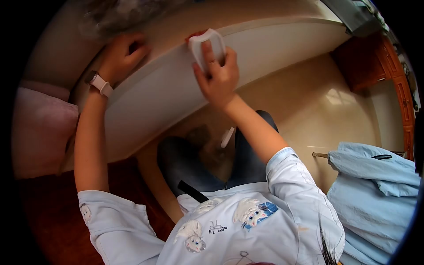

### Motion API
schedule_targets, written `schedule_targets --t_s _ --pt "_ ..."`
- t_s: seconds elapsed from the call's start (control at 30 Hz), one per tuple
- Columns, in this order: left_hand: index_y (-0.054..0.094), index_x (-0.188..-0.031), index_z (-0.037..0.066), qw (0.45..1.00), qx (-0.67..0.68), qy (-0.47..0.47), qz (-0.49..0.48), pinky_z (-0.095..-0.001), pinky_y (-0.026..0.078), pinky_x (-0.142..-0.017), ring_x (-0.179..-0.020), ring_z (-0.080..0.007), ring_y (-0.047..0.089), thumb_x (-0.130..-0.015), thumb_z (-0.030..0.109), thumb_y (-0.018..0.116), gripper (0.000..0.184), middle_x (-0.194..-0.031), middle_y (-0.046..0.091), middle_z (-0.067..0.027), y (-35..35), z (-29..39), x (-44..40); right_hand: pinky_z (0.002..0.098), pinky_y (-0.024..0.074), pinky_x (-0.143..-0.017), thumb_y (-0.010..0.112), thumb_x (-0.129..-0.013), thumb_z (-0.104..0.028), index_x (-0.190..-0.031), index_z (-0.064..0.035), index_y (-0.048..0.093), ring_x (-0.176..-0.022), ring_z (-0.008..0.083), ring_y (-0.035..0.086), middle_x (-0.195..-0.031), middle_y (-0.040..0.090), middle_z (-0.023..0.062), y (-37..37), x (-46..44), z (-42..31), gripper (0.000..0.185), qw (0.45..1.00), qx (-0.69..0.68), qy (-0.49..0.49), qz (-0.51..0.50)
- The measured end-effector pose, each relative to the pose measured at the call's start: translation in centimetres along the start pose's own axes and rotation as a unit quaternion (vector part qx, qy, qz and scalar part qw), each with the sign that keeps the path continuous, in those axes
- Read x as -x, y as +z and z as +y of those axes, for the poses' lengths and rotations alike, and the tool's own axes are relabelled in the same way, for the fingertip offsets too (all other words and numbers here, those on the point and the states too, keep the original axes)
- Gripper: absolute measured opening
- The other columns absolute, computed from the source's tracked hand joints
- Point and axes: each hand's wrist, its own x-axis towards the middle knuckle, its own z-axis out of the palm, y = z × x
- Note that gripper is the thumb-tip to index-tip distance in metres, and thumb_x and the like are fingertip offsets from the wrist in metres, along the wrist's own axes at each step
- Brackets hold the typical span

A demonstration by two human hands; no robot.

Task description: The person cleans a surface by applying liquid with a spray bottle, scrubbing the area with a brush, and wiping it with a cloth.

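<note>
My right hand [218, 75] grips a scrub brush [216, 42] with a white loop-shaped handle, its fingers lying over the handle. A strip of red shows at the brush's far edge, against the top edge of a pale low wall [247, 51]. To the left, my left hand [126, 55] rests on the ledge [168, 42] along the wall's top. Its fingers are loosely bent, with a dark gap between them and the thumb, and nothing shows in it. A watch with a light strap [101, 84] is on that wrist.
A blurred, clear crumpled item [119, 17] lies beyond my left hand. Pink fabric [44, 128] hangs at the left. Light blue cloth [375, 190] drapes at the right, near red-brown cabinets [366, 62]. A small white object [227, 138] appears between my legs.
</note>
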Motion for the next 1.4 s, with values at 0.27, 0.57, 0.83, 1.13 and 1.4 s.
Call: schedule_targets --t_s 0.27,0.57,0.83,1.13,1.4 --pt "0.056 -0.083 0.0 1.0 0.024 -0.011 -0.015 -0.0269 0.038 -0.057 -0.063 -0.0114 0.046 -0.08 0.02 0.064 0.022 -0.068 0.052 -0.0031 0.1 0.5 -0.3 0.0382 0.0459 -0.064 0.069 -0.075 -0.022 -0.132 -0.0157 0.048 -0.076 0.0308 0.051 -0.097 0.047 0.0202 -0.4 0.4 -1.1 0.062 0.999 -0.027 -0.012 -0.029" --pt "0.048 -0.072 0.002 0.995 0.094 0.012 -0.001 -0.0257 0.032 -0.052 -0.059 -0.0084 0.038 -0.082 0.022 0.062 0.026 -0.062 0.042 0.0005 0.3 1.9 0.0 0.0394 0.0455 -0.065 0.068 -0.074 -0.019 -0.129 -0.015 0.051 -0.077 0.0331 0.05 -0.097 0.047 0.022 -0.7 0.8 -1.3 0.058 0.997 -0.072 -0.014 -0.01" --pt "0.044 -0.069 0.004 0.994 0.101 0.026 0.02 -0.026 0.031 -0.051 -0.058 -0.0076 0.036 -0.081 0.021 0.062 0.027 -0.061 0.039 0.0018 0.3 1.7 0.0 0.0397 0.0453 -0.064 0.069 -0.073 -0.023 -0.129 -0.0173 0.052 -0.077 0.0342 0.05 -0.097 0.048 0.0226 -1.1 0.8 -2.4 0.059 0.999 -0.047 0.012 -0.02" --pt "0.044 -0.069 0.003 0.992 0.114 0.033 0.053 -0.0257 0.031 -0.052 -0.058 -0.0075 0.037 -0.082 0.019 0.061 0.027 -0.061 0.039 0.0017 0.4 1.3 0.3 0.0376 0.0434 -0.063 0.066 -0.078 -0.025 -0.13 -0.0097 0.05 -0.073 0.0318 0.046 -0.089 0.047 0.0205 -0.8 0.6 -0.6 0.057 1.0 0.02 -0.02 -0.01" --pt "0.051 -0.067 0.003 0.989 0.097 0.065 0.09 -0.0261 0.034 -0.05 -0.054 -0.0084 0.042 -0.078 0.021 0.061 0.024 -0.057 0.048 -0.0009 0.8 2.0 -0.3 0.0395 0.0431 -0.063 0.068 -0.075 -0.023 -0.132 -0.0153 0.048 -0.073 0.0332 0.047 -0.093 0.046 0.0218 -0.7 0.7 -0.5 0.061 1.0 0.009 -0.005 0.009"
